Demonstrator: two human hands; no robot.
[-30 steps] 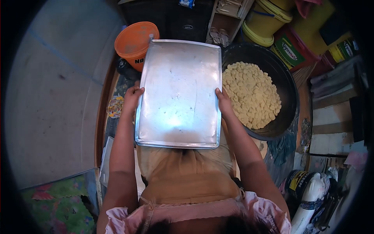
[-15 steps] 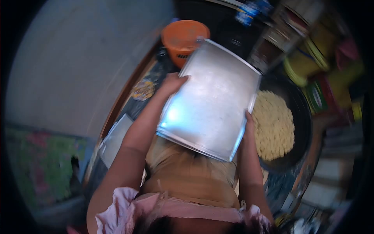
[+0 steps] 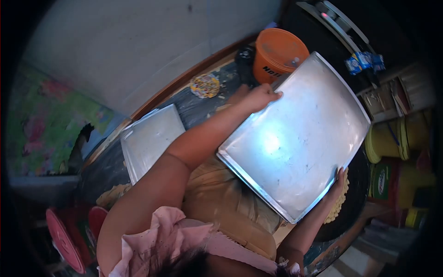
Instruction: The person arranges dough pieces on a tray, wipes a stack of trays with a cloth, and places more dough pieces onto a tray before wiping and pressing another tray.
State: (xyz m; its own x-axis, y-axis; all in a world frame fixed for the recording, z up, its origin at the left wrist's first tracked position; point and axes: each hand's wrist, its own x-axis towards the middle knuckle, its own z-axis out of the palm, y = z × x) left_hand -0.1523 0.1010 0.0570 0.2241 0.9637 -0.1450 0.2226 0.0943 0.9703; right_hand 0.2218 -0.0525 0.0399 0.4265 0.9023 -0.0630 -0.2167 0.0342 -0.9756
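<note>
A shiny metal tray (image 3: 300, 134) is held tilted above my lap, between both hands. My left hand (image 3: 264, 98) grips its upper left edge, with the thumb on top. On the lower right edge, my right hand (image 3: 339, 181) is closed round the rim. Behind the tray, pale dough (image 3: 339, 207) in a large dark round pan (image 3: 357, 198) shows only in part. Another metal tray (image 3: 154, 138) lies on the dark surface to the left, partly behind my left arm.
An orange bucket (image 3: 280, 51) stands beyond the tray, near a round colourful patterned item (image 3: 205, 86). Blue packets (image 3: 364, 62) are at the upper right. Yellow buckets (image 3: 385, 141) stand at the right, and red lids (image 3: 64, 240) at the lower left.
The view has turned, and the surroundings sit differently in it. The held tray appears further right and covers more of the dough. Both hands keep their hold on it.
</note>
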